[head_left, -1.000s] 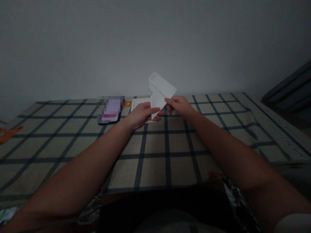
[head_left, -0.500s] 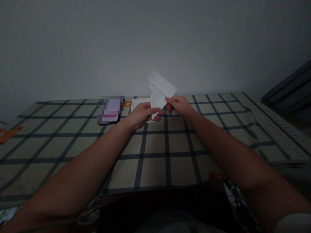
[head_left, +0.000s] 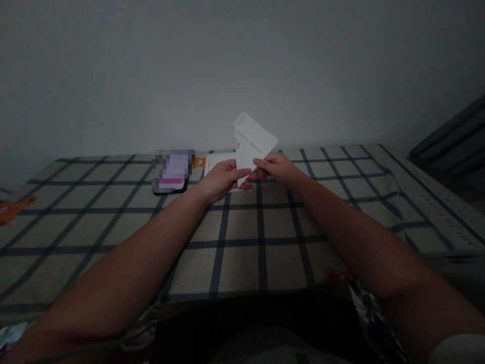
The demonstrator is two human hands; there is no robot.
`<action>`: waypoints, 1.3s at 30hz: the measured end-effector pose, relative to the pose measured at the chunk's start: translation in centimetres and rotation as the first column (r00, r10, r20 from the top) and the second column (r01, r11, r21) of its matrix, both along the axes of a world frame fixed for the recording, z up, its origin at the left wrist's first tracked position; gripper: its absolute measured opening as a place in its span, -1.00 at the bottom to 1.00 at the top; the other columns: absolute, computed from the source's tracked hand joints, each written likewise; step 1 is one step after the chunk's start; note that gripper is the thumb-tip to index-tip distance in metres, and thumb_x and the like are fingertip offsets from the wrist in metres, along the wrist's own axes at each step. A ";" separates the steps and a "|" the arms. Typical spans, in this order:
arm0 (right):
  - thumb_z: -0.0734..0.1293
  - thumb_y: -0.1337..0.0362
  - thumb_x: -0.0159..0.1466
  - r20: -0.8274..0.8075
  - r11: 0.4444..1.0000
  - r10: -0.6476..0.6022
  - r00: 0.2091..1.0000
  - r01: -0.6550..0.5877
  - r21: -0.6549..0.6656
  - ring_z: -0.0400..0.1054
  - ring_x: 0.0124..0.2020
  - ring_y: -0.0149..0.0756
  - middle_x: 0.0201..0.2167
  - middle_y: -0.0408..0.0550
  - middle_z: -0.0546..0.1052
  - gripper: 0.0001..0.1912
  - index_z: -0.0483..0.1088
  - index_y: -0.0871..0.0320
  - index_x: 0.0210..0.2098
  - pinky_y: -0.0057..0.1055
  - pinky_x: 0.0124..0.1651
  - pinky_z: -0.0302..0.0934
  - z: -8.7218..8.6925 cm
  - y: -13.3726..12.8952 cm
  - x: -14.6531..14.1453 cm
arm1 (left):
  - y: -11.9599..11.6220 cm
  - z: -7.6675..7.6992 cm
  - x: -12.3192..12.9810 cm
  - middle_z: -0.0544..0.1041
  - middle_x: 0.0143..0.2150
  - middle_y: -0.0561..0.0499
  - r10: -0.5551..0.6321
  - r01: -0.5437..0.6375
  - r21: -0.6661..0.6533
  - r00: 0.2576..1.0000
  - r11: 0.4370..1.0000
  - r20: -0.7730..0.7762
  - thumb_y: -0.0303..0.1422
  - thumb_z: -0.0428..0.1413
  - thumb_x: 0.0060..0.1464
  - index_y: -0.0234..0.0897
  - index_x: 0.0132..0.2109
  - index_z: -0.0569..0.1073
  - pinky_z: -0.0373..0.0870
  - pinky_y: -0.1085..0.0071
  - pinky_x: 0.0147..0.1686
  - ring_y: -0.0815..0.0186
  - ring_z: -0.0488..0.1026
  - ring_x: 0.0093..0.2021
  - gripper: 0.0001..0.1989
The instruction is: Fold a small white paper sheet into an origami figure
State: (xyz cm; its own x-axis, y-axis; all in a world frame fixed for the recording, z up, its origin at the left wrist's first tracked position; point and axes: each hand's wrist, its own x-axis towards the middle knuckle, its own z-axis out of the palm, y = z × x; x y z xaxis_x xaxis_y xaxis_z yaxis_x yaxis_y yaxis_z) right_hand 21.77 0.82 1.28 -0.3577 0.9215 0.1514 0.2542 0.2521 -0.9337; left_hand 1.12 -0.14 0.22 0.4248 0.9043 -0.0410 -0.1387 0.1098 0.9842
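Note:
A folded white sheet of paper (head_left: 253,139) is held up in front of me, tilted, with faint printed lines on it. My left hand (head_left: 224,179) pinches its lower corner between thumb and fingers. On the right edge, my right hand (head_left: 275,167) grips the same paper, its thumb on the near face. Another white sheet (head_left: 216,161) lies on the cloth behind my left hand, partly hidden by it. Print on both is too small to read.
A phone (head_left: 172,172), its screen lit and partly pixelated, lies left of my hands. A checked tablecloth (head_left: 242,268) with orange bear figures covers the table, which meets a plain wall (head_left: 242,60). A dark slatted object (head_left: 454,131) stands at far right.
The paper has shifted slightly right. My right hand has slid a little down and left along its edge, closer to my left hand.

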 end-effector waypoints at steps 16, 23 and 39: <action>0.43 0.02 0.34 -0.097 0.995 -0.090 0.991 0.094 0.030 0.31 -0.58 -0.45 -0.65 -0.14 0.46 -0.56 0.46 0.21 -0.52 -0.46 -0.42 0.23 0.1 0.3 0.4 | -0.3 0.4 -0.3 0.70 -0.22 -0.11 -0.036 0.036 -0.016 0.999 0.999 -0.035 -0.39 0.32 0.16 -0.35 -0.07 0.62 0.56 0.51 -0.36 0.45 0.53 -0.46 -0.80; 0.40 0.12 0.38 -0.099 0.995 -0.097 0.990 0.098 0.009 0.30 -0.58 -0.46 -0.66 -0.15 0.45 -0.59 0.44 0.19 -0.54 -0.47 -0.42 0.23 0.1 0.4 0.4 | -0.5 0.8 -0.1 0.70 -0.22 -0.10 -0.037 0.036 -0.024 0.998 0.999 -0.044 -0.43 0.28 0.18 -0.36 -0.10 0.60 0.58 0.52 -0.35 0.47 0.53 -0.47 -0.85; 0.39 0.16 0.40 -0.177 0.996 -0.087 0.980 0.086 -0.012 0.29 -0.61 -0.48 -0.67 -0.17 0.43 -0.60 0.42 0.21 -0.52 -0.49 -0.46 0.20 0.0 0.7 0.7 | -0.4 0.5 -0.2 0.71 -0.14 -0.15 -0.029 0.026 -0.046 0.997 0.999 -0.074 -0.48 0.28 0.17 -0.36 -0.06 0.61 0.59 0.54 -0.29 0.43 0.62 -0.38 -0.82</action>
State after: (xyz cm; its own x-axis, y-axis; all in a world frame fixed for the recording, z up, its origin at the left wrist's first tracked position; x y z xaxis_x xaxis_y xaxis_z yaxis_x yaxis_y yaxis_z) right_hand 22.47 1.52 1.24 -0.2447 0.9485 0.2014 0.1050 0.2324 -0.9669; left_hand 0.96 -0.49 0.72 0.4437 0.8889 -0.1139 -0.0612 0.1569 0.9857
